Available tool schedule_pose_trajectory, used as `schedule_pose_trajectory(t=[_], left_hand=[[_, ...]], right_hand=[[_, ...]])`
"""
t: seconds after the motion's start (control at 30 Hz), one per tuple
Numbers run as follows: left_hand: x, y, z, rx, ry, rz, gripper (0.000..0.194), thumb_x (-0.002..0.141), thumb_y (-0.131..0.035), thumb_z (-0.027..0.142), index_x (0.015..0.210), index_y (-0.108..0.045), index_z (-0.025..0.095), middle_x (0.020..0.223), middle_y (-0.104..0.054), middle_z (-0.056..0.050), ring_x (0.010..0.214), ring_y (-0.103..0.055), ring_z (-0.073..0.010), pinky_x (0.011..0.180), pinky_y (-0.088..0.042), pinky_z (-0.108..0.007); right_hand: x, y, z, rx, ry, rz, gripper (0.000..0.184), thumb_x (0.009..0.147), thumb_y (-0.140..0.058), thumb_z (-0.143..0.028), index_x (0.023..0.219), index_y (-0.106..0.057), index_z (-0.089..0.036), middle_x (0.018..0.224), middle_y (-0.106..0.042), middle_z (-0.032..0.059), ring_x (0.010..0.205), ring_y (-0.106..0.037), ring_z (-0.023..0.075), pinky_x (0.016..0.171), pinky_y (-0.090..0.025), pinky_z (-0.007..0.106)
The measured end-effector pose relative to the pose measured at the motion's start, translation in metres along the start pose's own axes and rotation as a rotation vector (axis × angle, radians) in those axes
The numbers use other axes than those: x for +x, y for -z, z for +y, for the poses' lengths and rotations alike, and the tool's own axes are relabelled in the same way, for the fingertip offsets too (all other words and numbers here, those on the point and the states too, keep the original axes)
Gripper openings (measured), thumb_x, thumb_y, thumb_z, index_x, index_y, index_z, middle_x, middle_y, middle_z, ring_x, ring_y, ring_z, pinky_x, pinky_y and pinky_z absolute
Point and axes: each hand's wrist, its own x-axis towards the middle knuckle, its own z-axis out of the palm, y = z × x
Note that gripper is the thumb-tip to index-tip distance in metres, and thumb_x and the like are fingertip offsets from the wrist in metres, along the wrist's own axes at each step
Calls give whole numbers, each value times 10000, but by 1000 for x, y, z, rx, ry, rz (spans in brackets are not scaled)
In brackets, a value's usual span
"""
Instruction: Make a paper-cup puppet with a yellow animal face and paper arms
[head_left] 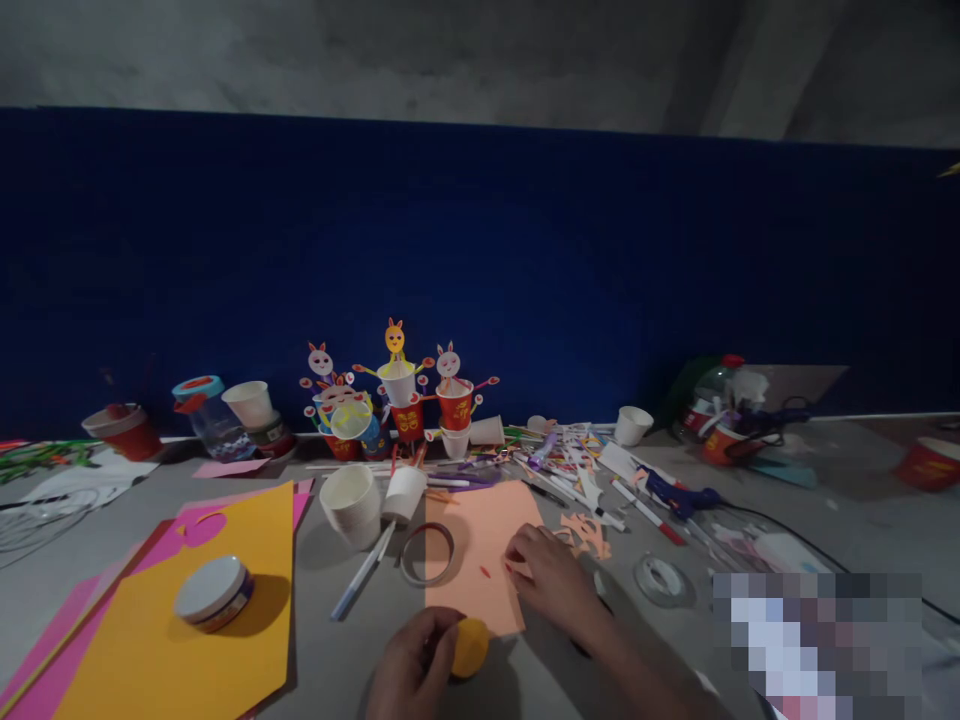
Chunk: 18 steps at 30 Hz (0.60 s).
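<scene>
My left hand pinches a round yellow paper disc by its left edge, just in front of a peach paper sheet. My right hand rests on the right side of that sheet with fingers curled together. What sits between its fingertips, if anything, is too small to make out. A small red scrap lies on the sheet just left of these fingers. Left of the sheet is a roll of tape, overlapping its edge. Peach paper offcuts are beyond my right hand.
Yellow paper with a white-lidded jar covers the left. White cups and a marker stand nearer the middle. Cup figures line the back. Pens, a blue glue gun and clear tape lie rightward.
</scene>
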Motion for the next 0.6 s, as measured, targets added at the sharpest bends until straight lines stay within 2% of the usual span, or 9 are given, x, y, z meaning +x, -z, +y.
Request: schedule_pose_trajectory(t=[0.17, 0.3, 0.47, 0.6], left_hand=[[0, 1, 10, -99, 88, -7, 369, 801, -632, 549, 802, -731, 193, 729, -728, -51, 667, -662, -226, 606, -527, -277], [1, 0, 17, -217, 139, 57, 423, 704, -716, 612, 745, -729, 191, 675, -694, -31, 626, -633, -207, 579, -524, -272], [4, -4, 17, -384, 189, 71, 504, 631, -763, 676, 743, -725, 186, 653, -673, -21, 599, -612, -188, 557, -533, -269], [4, -5, 10, -399, 162, 79, 467, 696, -741, 648, 783, -725, 190, 681, -658, -13, 613, -614, -182, 580, -557, -271]], right_hand=[[4, -9, -1, -34, -45, -3, 196, 758, -527, -51, 810, -621, -215, 902, -684, 27, 910, -614, 203, 773, -391, 278], [4, -6, -7, -66, -71, -7, 193, 762, -534, -70, 844, -629, -216, 901, -695, 40, 917, -617, 219, 771, -381, 296], [3, -3, -14, -82, -103, 3, 145, 749, -573, -87, 811, -633, -204, 906, -703, 77, 935, -621, 257, 787, -383, 326], [3, -3, -13, -29, -98, 32, 165, 752, -565, -75, 839, -641, -192, 933, -697, 87, 939, -631, 272, 797, -407, 346]])
